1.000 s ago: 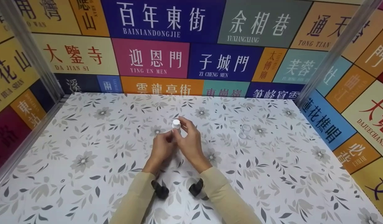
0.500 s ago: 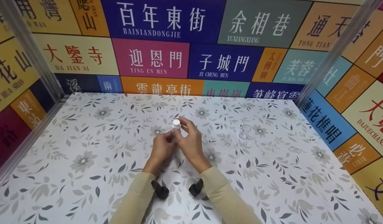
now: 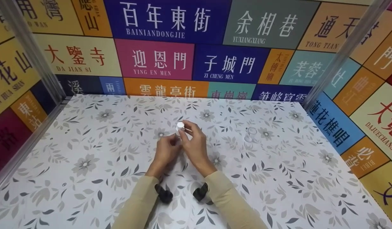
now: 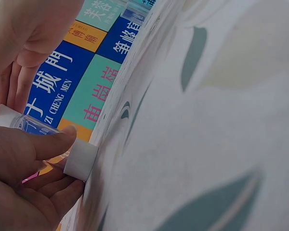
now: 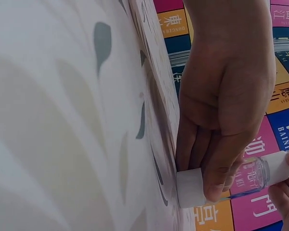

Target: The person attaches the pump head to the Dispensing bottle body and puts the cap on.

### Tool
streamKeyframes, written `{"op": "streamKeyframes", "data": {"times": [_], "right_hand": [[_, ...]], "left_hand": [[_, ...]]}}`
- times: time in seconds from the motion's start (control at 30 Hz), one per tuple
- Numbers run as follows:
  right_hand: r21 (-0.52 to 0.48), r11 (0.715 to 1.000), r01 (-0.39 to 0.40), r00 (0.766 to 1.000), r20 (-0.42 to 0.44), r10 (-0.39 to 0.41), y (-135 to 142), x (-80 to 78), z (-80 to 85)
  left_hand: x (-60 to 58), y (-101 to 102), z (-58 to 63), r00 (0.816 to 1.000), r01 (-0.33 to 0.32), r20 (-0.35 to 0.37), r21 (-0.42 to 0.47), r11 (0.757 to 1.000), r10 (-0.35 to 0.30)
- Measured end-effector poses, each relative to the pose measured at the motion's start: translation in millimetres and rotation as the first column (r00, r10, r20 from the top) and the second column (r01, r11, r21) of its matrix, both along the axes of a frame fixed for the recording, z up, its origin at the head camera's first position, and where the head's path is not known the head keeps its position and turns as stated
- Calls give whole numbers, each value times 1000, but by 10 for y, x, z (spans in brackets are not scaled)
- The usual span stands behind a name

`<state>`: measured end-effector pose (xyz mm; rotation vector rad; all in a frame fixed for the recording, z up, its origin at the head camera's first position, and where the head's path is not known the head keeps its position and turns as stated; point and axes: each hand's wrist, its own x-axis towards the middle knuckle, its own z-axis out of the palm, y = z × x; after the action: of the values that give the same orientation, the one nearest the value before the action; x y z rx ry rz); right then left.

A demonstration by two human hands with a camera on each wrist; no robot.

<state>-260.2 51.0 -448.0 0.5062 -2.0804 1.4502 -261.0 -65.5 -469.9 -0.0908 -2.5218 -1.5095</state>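
Observation:
Upright between my two hands is a small clear bottle [image 5: 248, 175] with a white cap [image 3: 180, 125] on top and a white piece [image 4: 82, 160] at its lower end, close to the table. My left hand [image 3: 167, 148] grips the bottle low down, its thumb across the clear wall beside the white piece. My right hand [image 3: 195, 141] pinches the white cap between thumb and fingers. In the head view the fingers cover most of the bottle, leaving chiefly the cap visible.
A small clear cup-like container [image 3: 250, 135] stands on the table to the right of my hands. White cloth with a grey leaf-and-flower print covers the table [image 3: 87, 136]. Colourful lettered panels [image 3: 164, 60] and clear corner posts [image 3: 339, 47] border the back and sides.
My right fingers have shifted slightly at the white cap, whose top faces the head camera a little more. The left hand and the clear container keep their places.

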Motion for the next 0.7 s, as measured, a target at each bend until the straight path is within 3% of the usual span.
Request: {"op": "streamKeyframes", "data": {"times": [0.4, 0.7], "right_hand": [[-22, 1000, 15, 1000, 26, -15, -13, 16, 38], [-22, 1000, 8, 1000, 22, -8, -12, 11, 27]], "left_hand": [[-13, -3, -5, 1000, 5, -7, 22, 1000, -5], [12, 7, -22, 995, -4, -97, 24, 1000, 6]]}}
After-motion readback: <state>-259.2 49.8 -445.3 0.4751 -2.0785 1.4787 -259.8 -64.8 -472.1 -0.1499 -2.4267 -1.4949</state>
